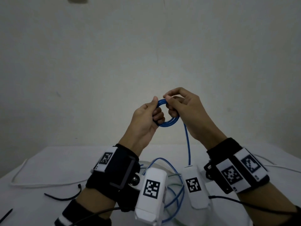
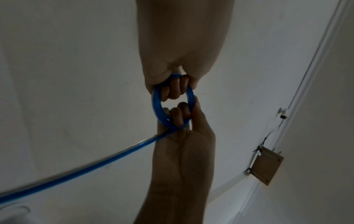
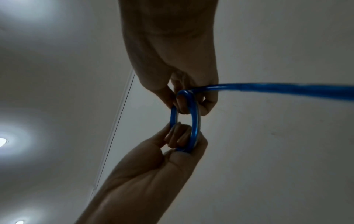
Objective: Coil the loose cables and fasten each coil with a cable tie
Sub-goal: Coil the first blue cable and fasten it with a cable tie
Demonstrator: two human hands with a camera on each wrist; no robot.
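- the left hand (image 1: 145, 118) grips the left side of a small blue coil (image 1: 167, 113), held up in the air above the table (image 1: 48, 162); its fingers curl through the ring and the thumb lies along the outside.
- the right hand (image 1: 184, 111) holds the opposite side of the same coil, fingers hooked through the ring, with thumb and forefinger pinching the top of the loop.
- in the left wrist view the coil (image 2: 173, 101) shows as several turns of blue cable lying together, with fingers of both hands inside it.
- from the coil's right side, the uncoiled blue cable (image 1: 188, 147) hangs down to the table, where more of it lies in loose loops between the wrists.
- in the right wrist view that loose length (image 3: 277, 89) leaves the coil (image 3: 188, 121) at the right hand's fingers.
- a white cable (image 1: 24, 175) lies in a long bend on the left part of the table.
- black cable ties (image 1: 65, 196) lie near the left forearm; another (image 1: 6, 216) is at the left edge.
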